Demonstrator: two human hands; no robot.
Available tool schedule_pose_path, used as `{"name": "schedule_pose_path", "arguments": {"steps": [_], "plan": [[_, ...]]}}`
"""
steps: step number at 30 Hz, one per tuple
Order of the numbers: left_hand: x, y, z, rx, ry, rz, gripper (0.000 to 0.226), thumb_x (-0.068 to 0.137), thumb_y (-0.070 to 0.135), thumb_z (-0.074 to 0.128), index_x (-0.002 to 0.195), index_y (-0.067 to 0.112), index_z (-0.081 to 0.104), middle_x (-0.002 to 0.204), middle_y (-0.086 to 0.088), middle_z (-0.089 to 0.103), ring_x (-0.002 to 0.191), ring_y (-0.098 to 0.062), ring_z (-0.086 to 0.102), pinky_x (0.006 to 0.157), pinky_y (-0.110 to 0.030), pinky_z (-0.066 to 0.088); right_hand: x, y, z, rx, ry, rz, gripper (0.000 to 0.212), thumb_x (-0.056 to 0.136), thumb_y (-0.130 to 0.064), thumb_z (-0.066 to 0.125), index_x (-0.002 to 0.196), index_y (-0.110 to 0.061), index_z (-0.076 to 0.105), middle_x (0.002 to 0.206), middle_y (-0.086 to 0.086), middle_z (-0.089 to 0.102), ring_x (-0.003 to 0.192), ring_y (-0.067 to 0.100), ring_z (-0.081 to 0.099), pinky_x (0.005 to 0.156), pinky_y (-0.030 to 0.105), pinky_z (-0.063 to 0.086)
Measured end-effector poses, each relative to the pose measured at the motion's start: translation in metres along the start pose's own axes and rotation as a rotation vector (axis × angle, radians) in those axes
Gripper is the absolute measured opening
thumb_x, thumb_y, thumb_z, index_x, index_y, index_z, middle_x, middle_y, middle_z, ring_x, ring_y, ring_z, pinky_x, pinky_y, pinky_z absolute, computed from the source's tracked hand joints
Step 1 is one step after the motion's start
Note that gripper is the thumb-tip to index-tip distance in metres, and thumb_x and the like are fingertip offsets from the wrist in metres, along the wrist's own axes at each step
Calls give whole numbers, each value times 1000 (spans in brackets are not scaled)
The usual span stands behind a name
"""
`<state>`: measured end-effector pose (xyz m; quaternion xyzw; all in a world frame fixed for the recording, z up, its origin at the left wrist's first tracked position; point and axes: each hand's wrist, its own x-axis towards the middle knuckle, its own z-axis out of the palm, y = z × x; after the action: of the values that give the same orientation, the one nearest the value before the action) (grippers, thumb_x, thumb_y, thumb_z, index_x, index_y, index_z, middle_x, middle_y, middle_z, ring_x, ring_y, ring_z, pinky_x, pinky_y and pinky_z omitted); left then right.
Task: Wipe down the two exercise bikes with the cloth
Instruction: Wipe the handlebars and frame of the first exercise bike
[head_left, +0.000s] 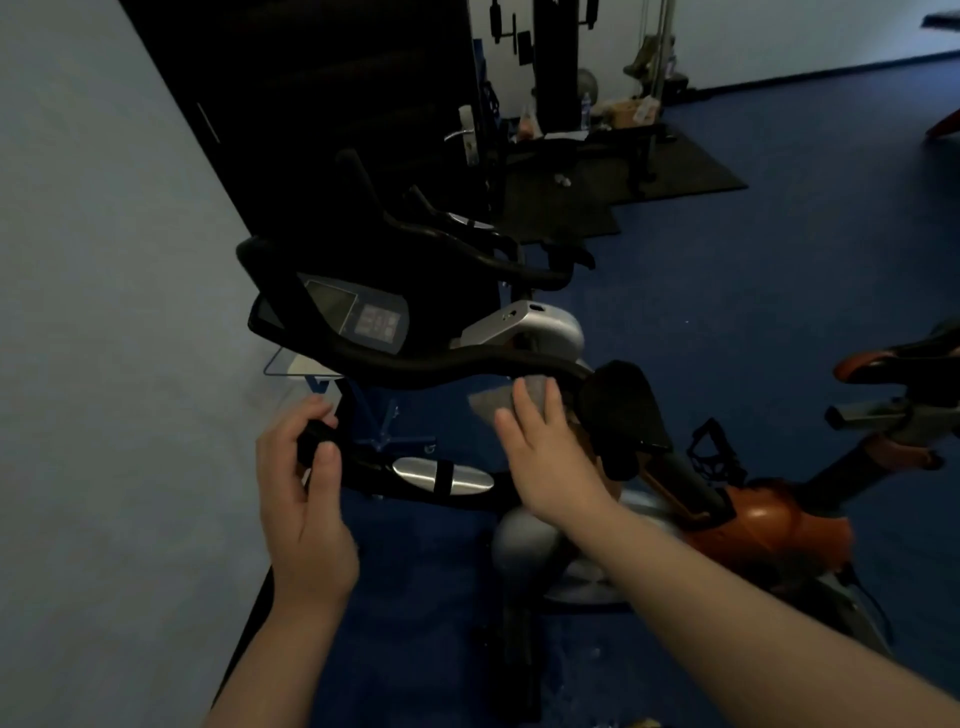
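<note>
The near exercise bike (540, 530), orange and silver, stands right in front of me, with a console (358, 317) and curved black handlebars (415, 371). My left hand (304, 499) grips the near left end of the handlebar. My right hand (545, 457) holds a grey cloth (493, 400) against the right part of the handlebar, fingers over the cloth beside the black arm pad (621, 410). A second bike (524, 327), silver and black, stands just behind the first, partly hidden by it.
A pale wall (104, 312) runs along the left. A dark panel (332, 130) rises behind the bikes. A weight machine and bench (571, 104) stand on black mats at the back. Blue floor (779, 260) spreads to the right. Another orange machine's saddle (898, 358) juts in at right.
</note>
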<state>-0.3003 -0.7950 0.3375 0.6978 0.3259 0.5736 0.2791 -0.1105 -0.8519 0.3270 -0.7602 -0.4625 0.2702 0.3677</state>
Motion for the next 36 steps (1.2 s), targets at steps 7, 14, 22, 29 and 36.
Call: {"name": "schedule_pose_path", "arguments": {"steps": [7, 14, 22, 29, 36], "plan": [[0, 0, 8, -19, 62, -13, 28, 96, 28, 40, 121, 27, 52, 118, 16, 53, 114, -23, 55, 98, -26, 44, -18, 16, 2, -47, -21, -94, 58, 101, -52, 19, 154, -29, 15, 161, -4, -15, 149, 19, -5, 112, 24, -2], [-2, -1, 10, 10, 95, -20, 30, 99, 26, 38, 125, 21, 52, 121, 10, 55, 113, -20, 57, 98, -25, 45, -54, 4, 2, -149, -121, -96, 81, 87, -70, 7, 152, -28, -13, 157, 2, -29, 147, 21, -16, 117, 32, -2], [-3, 0, 12, 24, 129, -31, 29, 99, 22, 38, 124, 18, 53, 121, 12, 55, 113, -19, 58, 99, -28, 46, -46, 23, -39, -322, 78, -442, 45, 103, -31, 35, 147, -27, 35, 145, -9, 42, 118, 11, 37, 99, 27, 38], [-3, 5, 17, 41, 192, -79, 27, 99, 16, 39, 118, 29, 53, 122, 3, 55, 112, -22, 58, 100, -37, 46, -40, 45, -19, -439, 199, -619, 39, 86, -34, 63, 123, -19, 65, 150, 7, 40, 137, 27, 33, 110, 42, 35], [-2, 12, 20, 58, 207, -107, 28, 99, 14, 40, 116, 32, 54, 119, 6, 55, 110, -26, 58, 100, -42, 46, -23, 45, -19, -363, 45, -735, 40, 84, -29, 70, 117, -8, 62, 136, 9, 55, 139, 22, 33, 118, 44, 22]]}}
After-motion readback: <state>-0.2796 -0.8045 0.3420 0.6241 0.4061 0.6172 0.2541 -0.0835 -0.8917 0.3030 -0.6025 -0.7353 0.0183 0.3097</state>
